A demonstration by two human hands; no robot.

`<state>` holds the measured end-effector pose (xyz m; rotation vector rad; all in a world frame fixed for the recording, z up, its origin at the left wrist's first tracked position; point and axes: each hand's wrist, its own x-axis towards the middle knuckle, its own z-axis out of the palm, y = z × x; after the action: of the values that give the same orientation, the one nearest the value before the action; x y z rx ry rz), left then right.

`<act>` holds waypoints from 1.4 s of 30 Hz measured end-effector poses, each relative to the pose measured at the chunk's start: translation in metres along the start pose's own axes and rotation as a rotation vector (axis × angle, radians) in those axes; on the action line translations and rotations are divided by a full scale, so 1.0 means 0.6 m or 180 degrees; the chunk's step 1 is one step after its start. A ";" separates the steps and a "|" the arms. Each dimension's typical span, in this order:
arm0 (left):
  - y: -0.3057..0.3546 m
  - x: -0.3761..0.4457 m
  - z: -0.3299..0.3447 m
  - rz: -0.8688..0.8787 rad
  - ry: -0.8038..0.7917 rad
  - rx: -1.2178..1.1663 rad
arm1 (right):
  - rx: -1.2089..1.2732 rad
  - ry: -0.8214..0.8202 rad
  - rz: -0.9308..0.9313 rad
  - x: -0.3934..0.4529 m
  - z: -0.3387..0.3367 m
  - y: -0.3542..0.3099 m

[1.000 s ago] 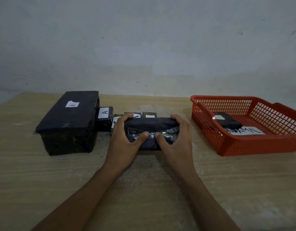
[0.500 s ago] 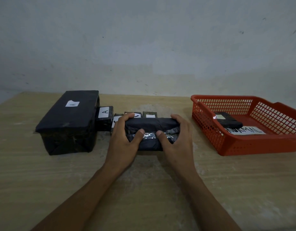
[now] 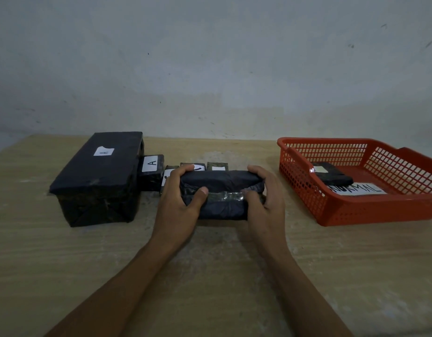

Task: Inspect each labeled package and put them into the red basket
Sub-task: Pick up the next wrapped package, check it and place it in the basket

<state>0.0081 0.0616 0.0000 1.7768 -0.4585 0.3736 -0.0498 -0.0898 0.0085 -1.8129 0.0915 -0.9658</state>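
I have both hands on one black-wrapped package [image 3: 222,195] at the middle of the wooden table [image 3: 210,276]: my left hand [image 3: 179,200] grips its left end and my right hand [image 3: 264,203] its right, thumbs pressed beside the taped seam facing me. No label shows on this side, so I judge I am mid-inspection and must turn it next. Behind it sits a row of small labeled packages [image 3: 193,167]; far left stands the large box [image 3: 98,176]. The red basket [image 3: 356,210], right, already contains one package [image 3: 330,175].
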 end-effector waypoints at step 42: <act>0.014 -0.003 -0.004 0.0086 -0.0021 -0.0091 | 0.0255 0.0005 0.0233 -0.003 0.001 -0.002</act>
<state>0.0026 0.0620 0.0069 1.7459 -0.4905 0.3784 -0.0508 -0.0880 0.0082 -1.7238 0.1177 -0.9069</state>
